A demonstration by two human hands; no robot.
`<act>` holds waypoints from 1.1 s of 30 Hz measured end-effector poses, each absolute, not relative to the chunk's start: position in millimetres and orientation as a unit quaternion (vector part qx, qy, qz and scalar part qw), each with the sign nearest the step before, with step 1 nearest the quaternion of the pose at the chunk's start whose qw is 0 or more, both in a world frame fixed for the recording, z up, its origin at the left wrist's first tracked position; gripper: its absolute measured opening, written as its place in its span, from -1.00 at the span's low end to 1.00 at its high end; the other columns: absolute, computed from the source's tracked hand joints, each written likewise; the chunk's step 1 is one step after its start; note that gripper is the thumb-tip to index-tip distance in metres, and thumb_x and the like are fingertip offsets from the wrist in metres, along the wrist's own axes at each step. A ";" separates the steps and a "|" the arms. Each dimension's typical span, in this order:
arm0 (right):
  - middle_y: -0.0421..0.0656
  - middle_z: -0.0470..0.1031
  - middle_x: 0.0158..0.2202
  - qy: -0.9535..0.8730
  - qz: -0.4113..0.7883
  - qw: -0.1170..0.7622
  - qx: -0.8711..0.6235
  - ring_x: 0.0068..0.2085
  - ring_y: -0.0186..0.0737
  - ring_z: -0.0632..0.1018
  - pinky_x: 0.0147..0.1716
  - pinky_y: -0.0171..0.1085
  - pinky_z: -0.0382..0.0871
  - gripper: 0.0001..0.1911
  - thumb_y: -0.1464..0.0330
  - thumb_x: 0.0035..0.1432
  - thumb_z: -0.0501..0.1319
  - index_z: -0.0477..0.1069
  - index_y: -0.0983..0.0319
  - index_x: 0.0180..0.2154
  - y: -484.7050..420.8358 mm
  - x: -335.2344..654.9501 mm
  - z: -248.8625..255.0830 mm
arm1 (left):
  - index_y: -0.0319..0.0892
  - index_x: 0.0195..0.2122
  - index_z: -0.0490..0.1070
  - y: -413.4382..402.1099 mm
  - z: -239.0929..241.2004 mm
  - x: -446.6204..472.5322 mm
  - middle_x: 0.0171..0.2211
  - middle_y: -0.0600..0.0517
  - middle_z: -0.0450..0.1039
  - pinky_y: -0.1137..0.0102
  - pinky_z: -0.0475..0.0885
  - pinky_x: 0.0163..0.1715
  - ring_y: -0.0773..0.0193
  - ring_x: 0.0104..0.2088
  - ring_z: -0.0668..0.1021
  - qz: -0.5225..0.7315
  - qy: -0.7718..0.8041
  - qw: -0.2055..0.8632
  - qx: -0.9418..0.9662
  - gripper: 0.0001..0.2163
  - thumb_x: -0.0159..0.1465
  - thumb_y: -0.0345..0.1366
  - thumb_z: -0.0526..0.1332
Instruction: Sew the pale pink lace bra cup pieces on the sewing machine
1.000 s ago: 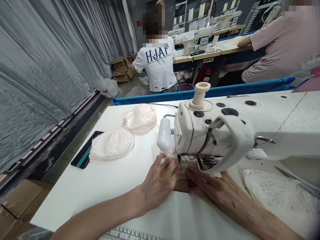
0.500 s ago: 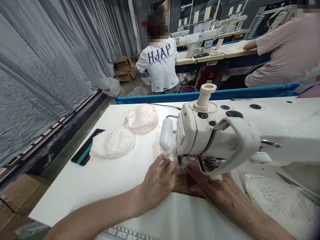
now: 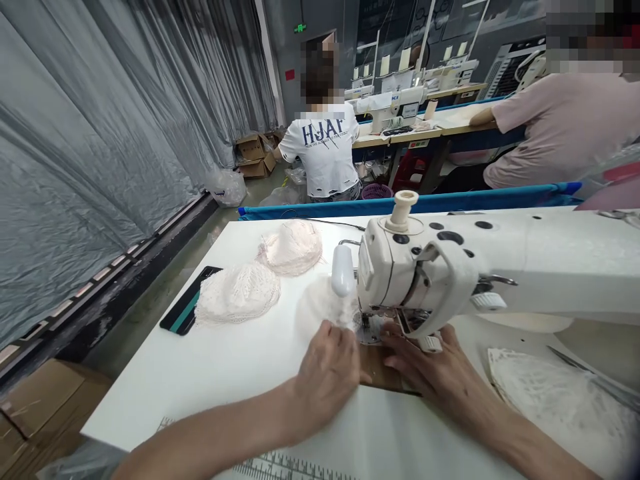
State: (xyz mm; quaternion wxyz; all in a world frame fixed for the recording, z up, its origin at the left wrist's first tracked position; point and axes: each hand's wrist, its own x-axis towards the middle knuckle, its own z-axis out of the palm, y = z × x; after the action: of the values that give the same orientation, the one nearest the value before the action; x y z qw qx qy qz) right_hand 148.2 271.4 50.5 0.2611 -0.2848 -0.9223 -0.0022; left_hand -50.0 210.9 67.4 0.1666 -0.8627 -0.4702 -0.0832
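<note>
A white sewing machine [image 3: 387, 267] stands before me, its needle area partly hidden by its guard and my fingers. White lace fabric [image 3: 320, 303] lies under the presser foot and spreads out to the left, somewhat blurred. My left hand [image 3: 327, 370] is closed, its curled fingers pinching the near edge of this lace just left of the needle. On the right side of the foot, my right hand [image 3: 440, 367] rests with fingers stretched toward the needle, fingertips at the lace and partly covered by the machine. Beneath both hands shows a brown plate [image 3: 383, 370].
Two lace cup pieces, one white [image 3: 237, 293] and one pinkish [image 3: 293, 247], lie left, beside a dark phone-like object [image 3: 175, 320]. At right are more white lace [image 3: 550, 393] and scissors [image 3: 570, 360]. A printed ruler [image 3: 290, 467] marks the near edge. Two people sit beyond.
My view has tilted up slightly, so the table sits lower. The lace now spreads farther left of the needle, and my left hand has shifted slightly toward me. My right hand stays beside the foot.
</note>
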 end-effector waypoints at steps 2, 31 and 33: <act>-0.07 0.53 -0.27 -0.923 0.038 0.235 -0.303 -0.32 -0.12 0.50 -0.30 -0.12 0.24 -0.73 0.28 0.32 -0.07 0.34 0.21 -0.13 265.7 148.5 49.9 | -0.31 -0.37 0.38 187.4 75.9 -45.7 -0.51 0.02 0.36 0.34 0.27 -0.41 0.25 -0.47 0.43 -0.099 -0.447 0.106 -0.883 -0.79 0.28 -0.24 0.14; -0.26 0.20 -0.51 -0.697 0.675 0.051 -0.235 -0.45 -0.34 0.24 -0.47 -0.34 0.10 -0.62 0.06 0.13 0.14 0.33 0.27 -0.43 159.3 134.6 108.2 | -0.30 -0.41 0.44 104.0 121.1 -83.8 -0.49 0.06 0.38 0.48 0.26 -0.44 0.38 -0.46 0.38 -0.319 -0.523 -0.676 -0.409 -0.60 -0.08 -0.04 0.39; -0.25 0.21 -0.49 -0.692 0.677 0.075 -0.238 -0.44 -0.33 0.26 -0.45 -0.33 0.12 -0.61 0.06 0.16 0.10 0.33 0.27 -0.42 151.1 136.7 103.5 | -0.32 -0.41 0.45 95.1 115.1 -77.2 -0.51 0.06 0.36 0.49 0.25 -0.43 0.40 -0.47 0.37 -0.318 -0.512 -0.684 -0.411 -0.59 -0.02 0.00 0.35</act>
State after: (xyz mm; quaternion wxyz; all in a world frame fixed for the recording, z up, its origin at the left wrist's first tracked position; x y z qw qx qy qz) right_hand 136.7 151.1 103.5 0.0750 -0.2380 -0.6920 0.6774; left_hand -77.2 95.1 115.1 -0.6844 -0.4110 -0.5115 -0.3178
